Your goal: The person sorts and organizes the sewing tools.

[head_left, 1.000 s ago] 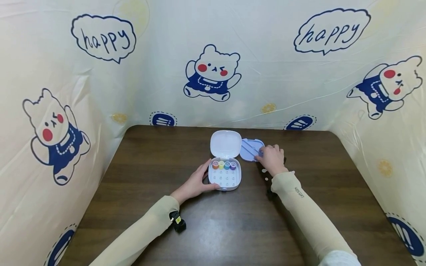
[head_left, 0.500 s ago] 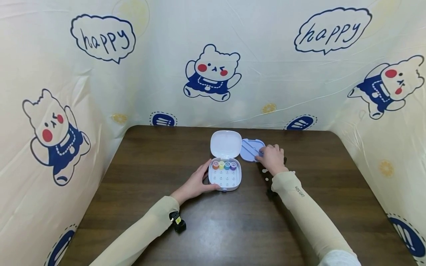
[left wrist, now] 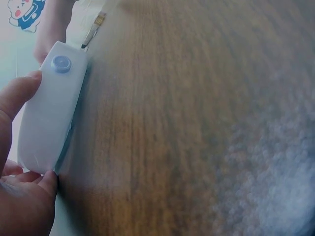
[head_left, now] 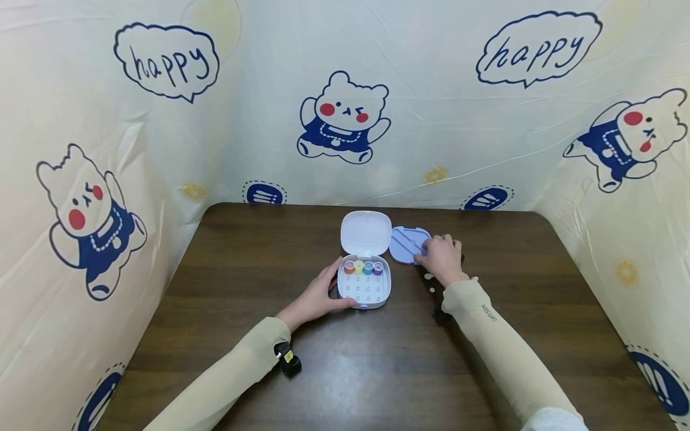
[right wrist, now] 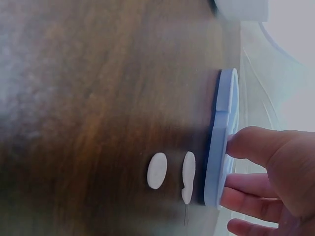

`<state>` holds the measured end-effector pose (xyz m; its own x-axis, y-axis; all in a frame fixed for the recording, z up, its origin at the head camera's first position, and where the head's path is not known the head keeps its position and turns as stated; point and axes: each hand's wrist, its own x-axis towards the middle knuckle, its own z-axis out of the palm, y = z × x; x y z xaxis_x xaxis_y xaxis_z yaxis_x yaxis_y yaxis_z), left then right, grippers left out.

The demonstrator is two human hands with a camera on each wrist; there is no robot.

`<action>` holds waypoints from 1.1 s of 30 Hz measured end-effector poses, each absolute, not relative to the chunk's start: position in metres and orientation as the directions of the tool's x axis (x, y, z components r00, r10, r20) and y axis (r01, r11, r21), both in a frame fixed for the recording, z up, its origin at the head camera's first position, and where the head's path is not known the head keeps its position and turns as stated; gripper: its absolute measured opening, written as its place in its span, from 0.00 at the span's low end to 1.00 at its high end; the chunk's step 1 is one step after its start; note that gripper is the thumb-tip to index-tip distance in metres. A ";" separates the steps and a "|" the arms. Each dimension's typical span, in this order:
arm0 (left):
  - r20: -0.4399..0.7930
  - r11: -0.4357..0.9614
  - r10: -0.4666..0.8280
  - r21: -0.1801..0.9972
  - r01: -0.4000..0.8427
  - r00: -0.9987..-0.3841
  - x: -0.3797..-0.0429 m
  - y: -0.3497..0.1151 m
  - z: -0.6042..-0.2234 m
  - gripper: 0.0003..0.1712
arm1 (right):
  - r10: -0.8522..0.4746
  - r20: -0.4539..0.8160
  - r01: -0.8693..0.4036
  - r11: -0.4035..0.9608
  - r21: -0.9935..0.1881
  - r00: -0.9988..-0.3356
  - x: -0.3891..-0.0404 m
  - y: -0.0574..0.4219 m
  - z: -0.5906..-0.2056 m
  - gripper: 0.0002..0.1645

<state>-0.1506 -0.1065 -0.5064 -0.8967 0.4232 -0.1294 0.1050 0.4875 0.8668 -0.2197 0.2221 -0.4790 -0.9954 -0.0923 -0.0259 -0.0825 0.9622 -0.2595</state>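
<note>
My left hand (head_left: 315,299) grips the left side of a white sewing kit box (head_left: 387,293), thumb at the front and fingers round the back. Its lid (head_left: 366,232) stands open behind it. Several coloured thread spools (head_left: 359,267) fill the back row of pegs; the pegs in front are bare. In the left wrist view the box front (left wrist: 47,123) shows a round button (left wrist: 61,64). To the right of the lid, my right hand (head_left: 443,257) holds the right side of a blue tray (head_left: 405,242) between thumb and fingers. The tray (right wrist: 216,147) lies low at the table surface.
Two small white pieces lie on the table in front of the tray: a plain oval (right wrist: 157,170) and a needle threader (right wrist: 188,174) with a thin wire. A printed cloth (head_left: 345,179) stands up around the table's (head_left: 242,257) back and sides.
The blue tray and my right hand have shifted very slightly to the right and nearer. My left hand and the box have stayed put.
</note>
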 end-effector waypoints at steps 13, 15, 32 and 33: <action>-0.124 0.486 0.436 0.866 0.118 -0.891 -0.153 -0.107 -0.505 0.66 | -0.090 -0.001 -0.086 0.953 -0.290 -0.996 -0.201 0.228 -0.467 0.26; -0.122 0.487 0.435 0.865 0.120 -0.892 -0.153 -0.107 -0.506 0.65 | -0.093 -0.001 -0.089 0.953 -0.289 -0.996 -0.197 0.229 -0.466 0.27; -0.105 0.470 0.449 0.872 0.135 -0.887 -0.152 -0.108 -0.506 0.69 | -0.102 0.042 -0.110 0.951 -0.288 -0.994 -0.169 0.234 -0.462 0.26; -0.103 0.470 0.449 0.872 0.136 -0.888 -0.152 -0.108 -0.506 0.69 | -0.104 0.042 -0.112 0.950 -0.291 -0.994 -0.167 0.234 -0.462 0.26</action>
